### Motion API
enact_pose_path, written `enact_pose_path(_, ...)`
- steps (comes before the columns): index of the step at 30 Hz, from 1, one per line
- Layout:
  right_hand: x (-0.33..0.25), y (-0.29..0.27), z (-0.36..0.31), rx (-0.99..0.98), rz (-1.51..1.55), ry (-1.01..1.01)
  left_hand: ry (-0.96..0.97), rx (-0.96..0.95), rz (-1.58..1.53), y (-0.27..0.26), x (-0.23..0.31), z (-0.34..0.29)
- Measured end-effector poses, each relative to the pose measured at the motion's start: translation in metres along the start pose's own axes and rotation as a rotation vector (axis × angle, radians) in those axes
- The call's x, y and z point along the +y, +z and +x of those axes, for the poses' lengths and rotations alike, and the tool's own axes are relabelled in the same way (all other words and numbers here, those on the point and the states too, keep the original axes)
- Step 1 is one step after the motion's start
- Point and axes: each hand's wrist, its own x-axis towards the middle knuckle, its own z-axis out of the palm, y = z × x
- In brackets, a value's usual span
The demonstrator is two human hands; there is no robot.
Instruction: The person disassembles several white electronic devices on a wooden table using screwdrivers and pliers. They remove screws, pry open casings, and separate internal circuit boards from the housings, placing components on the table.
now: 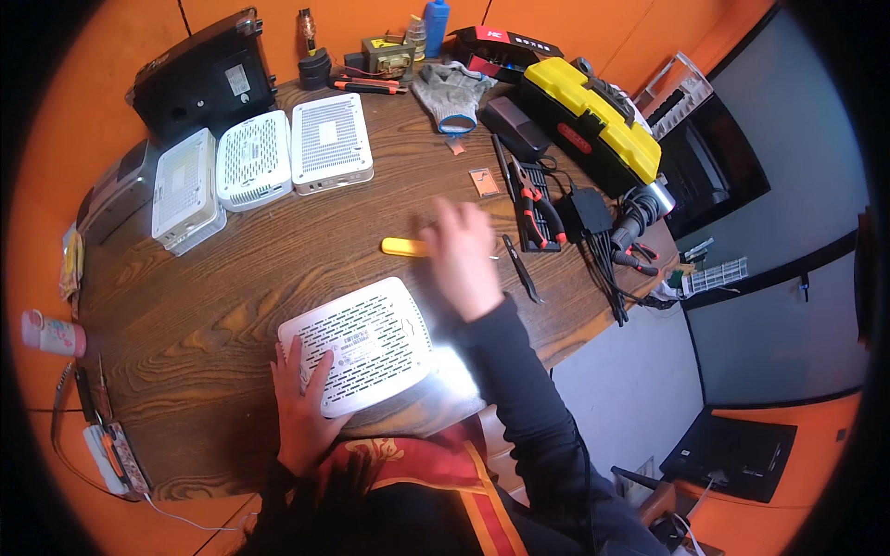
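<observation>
A white router [357, 347] with a slotted vented face and a label lies flat on the wooden table in front of me. My left hand [306, 398] rests on its near left corner, fingers spread over the vents. Beyond the router, my right hand [461, 250] is over a screwdriver with a yellow handle [403, 247]. The handle sticks out to the left of that hand, and a thin tip shows on its right. Motion smears the right fingers, so whether they grip the screwdriver cannot be made out. Black tweezers [522, 269] lie just right of this hand.
Three white vented devices [255, 159] stand in a row at the back left. Red-and-black pliers [540, 208], a black adapter [588, 213] with cables and a yellow-black toolbox [593, 120] occupy the right. A grey glove [451, 93] lies at the back; a pink-white cup [56, 334] is far left.
</observation>
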Motion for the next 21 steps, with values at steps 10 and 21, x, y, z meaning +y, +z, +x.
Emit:
enact_pose_path(10,0.092,-0.040,0.005,0.088,-0.405,0.400,-0.008,-0.021,0.034,-0.008,0.004,0.003)
enact_pose_path(21,-0.006,-0.036,-0.033,-0.118,0.156,0.008,0.011,0.040,-0.044,0.004,-0.005,-0.009)
